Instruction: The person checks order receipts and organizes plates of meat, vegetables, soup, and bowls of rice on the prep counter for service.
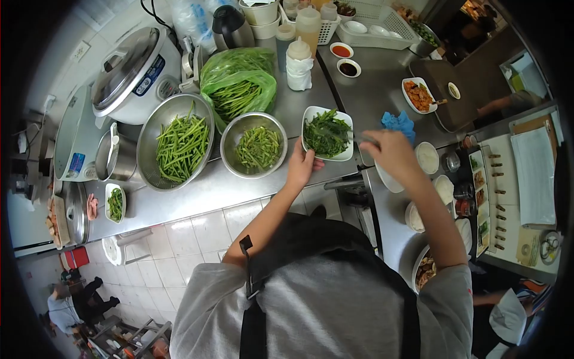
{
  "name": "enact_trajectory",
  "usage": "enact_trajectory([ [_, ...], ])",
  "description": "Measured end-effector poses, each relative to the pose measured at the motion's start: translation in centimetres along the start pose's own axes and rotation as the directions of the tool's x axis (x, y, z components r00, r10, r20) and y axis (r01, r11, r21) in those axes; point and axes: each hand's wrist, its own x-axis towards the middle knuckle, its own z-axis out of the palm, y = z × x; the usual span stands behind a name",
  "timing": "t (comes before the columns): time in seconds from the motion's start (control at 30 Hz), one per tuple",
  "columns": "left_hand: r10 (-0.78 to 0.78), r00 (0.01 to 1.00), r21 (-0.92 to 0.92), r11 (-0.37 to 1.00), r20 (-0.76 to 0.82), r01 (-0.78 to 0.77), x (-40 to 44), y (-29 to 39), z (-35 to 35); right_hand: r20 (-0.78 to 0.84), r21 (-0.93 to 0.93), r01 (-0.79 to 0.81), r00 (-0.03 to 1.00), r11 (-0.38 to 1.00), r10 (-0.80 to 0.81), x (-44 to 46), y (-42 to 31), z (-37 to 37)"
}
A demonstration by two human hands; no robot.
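Observation:
A white square bowl (308, 147) of dark leafy greens (326, 133) stands at the steel counter's front edge. My left hand (302, 164) has its fingers and thumb closed on the bowl's lower left rim. To the right of the bowl, my right hand (388, 152) is closed around a utensil (362, 137) whose far end reaches over the greens. A steel bowl of cut green stems (257, 148) sits just left of my left hand. Farther left stands a large colander of long green stems (182, 146), with a green plastic bag of stems (239, 90) behind.
Squeeze bottles (299, 64) and two sauce dishes (348, 67) stand behind the bowl. A crumpled blue item (399, 124) lies beyond my right hand. At left is a large cooker (134, 75). Other people show at lower left (69, 308), lower right and upper right.

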Motion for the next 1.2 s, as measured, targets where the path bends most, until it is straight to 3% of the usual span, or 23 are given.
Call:
enact_trajectory([
  [0.2,-0.017,0.999,-0.015,1.0,0.05,0.018,0.0,0.0,-0.8,-0.019,-0.212,0.201,0.978,0.956,-0.21,5.3,1.6,-1.0],
  [0.4,-0.035,0.998,-0.097,0.994,0.056,0.04,0.0,-0.9,-1.3,0.055,-0.111,0.107,0.993,0.988,-0.102,2.7,5.1,1.4],
  [0.5,-0.052,0.999,-0.161,0.986,0.001,0.052,-0.2,-1.3,-0.8,-0.08,0.051,0.06,0.995,0.997,-0.056,0.7,4.5,2.7],
  [0.6,-0.021,1.0,-0.149,0.989,-0.004,0.02,-0.6,-2.0,-0.4,-0.14,0.006,-0.049,0.989,0.999,0.049,1.0,4.0,1.9],
  [0.7,-0.052,0.999,-0.154,0.987,-0.012,0.05,-0.7,-1.9,-0.1,-0.064,-0.121,0.02,0.998,0.992,-0.028,1.1,4.4,1.9],
  [0.8,-0.046,0.999,-0.15,0.988,0.004,0.046,-0.8,-1.7,-0.2,-0.094,-0.008,0.064,0.993,0.998,-0.064,0.4,4.2,1.7],
  [0.9,-0.08,0.997,-0.186,0.979,0.023,0.083,-1.0,-1.4,-0.3,-0.135,-0.012,0.031,0.99,0.999,-0.033,1.0,4.2,0.9],
  [1.0,-0.114,0.993,-0.252,0.961,0.021,0.116,-0.9,-1.1,-0.3,-0.064,-0.08,0.042,0.997,0.996,-0.047,0.6,5.2,1.8],
  [1.1,-0.107,0.994,-0.26,0.961,-0.018,0.098,-1.3,-0.8,0.4,-0.148,-0.042,-0.076,0.987,0.996,0.069,-1.4,4.6,2.7],
  [1.2,-0.087,0.993,-0.296,0.953,-0.079,0.06,-1.5,-0.9,1.5,-0.147,0.157,-0.151,0.974,0.976,0.175,-4.0,4.2,8.1],
])
